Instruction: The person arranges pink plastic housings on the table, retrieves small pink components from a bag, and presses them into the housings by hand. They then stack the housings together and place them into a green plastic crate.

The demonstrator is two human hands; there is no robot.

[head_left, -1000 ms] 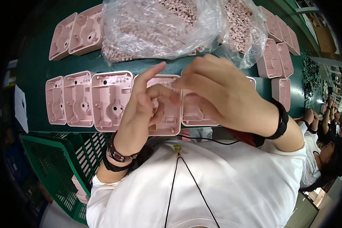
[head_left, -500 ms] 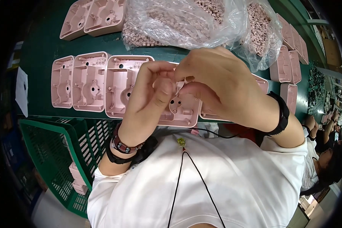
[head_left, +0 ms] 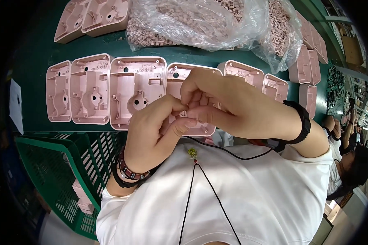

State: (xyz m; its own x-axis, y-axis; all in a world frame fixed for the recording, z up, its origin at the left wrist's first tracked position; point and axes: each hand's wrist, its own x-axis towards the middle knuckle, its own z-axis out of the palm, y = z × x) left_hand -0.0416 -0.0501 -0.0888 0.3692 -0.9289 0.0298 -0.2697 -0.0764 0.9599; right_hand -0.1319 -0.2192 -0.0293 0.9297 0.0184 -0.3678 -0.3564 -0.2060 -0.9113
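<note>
A small pale pink plastic part [head_left: 183, 114] sits between my fingertips, mostly covered by them. My left hand [head_left: 153, 128] pinches it from the left with thumb and index finger. From the right, the thumb and fingers of my right hand [head_left: 227, 100] close on the same part, with the other fingers curled in. Both hands hover over the near edge of a pink plastic housing [head_left: 174, 85], which they partly hide. Left of it lies another open pink housing [head_left: 122, 92] with round holes and inner ribs.
More pink housings [head_left: 90, 87] stand in a row along the green table [head_left: 98, 45]. Clear plastic bags [head_left: 192, 26] of small pink parts lie behind. A green crate [head_left: 49, 163] with pink pieces is at my left. At the far right sits another person [head_left: 357, 167].
Both hands have come lower and nearer to my body, still pinching the small part together. The housing they were covering now shows more of its far side.
</note>
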